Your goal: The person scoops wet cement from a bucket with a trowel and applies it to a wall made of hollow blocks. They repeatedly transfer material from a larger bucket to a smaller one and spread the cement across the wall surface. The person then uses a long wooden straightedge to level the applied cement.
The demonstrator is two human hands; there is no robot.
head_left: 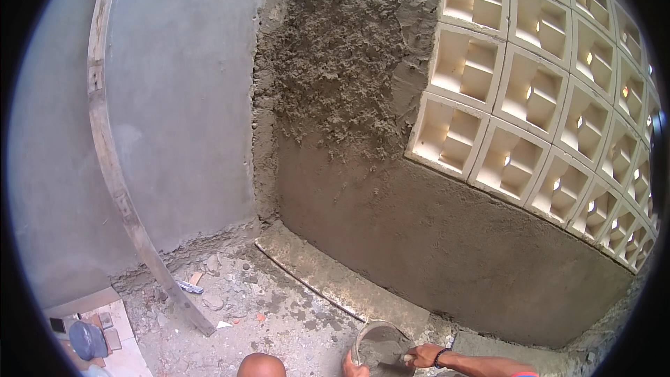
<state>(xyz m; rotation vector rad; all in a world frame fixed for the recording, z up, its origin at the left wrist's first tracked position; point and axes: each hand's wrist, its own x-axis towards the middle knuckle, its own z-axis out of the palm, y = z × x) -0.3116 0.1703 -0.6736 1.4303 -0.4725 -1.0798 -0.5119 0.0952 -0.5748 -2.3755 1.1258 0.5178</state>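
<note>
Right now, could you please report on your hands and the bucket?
Left hand holding bucket; right hand gripping a handle. Grey mix inside. Wooden board at left, apart from hands.

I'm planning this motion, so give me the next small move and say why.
Probably scoop some grey mix with the tool: the right grip holds it at the bucket, the left grip holds the bucket's rim, and the upper wall patch looks rougher than the band below.
</note>
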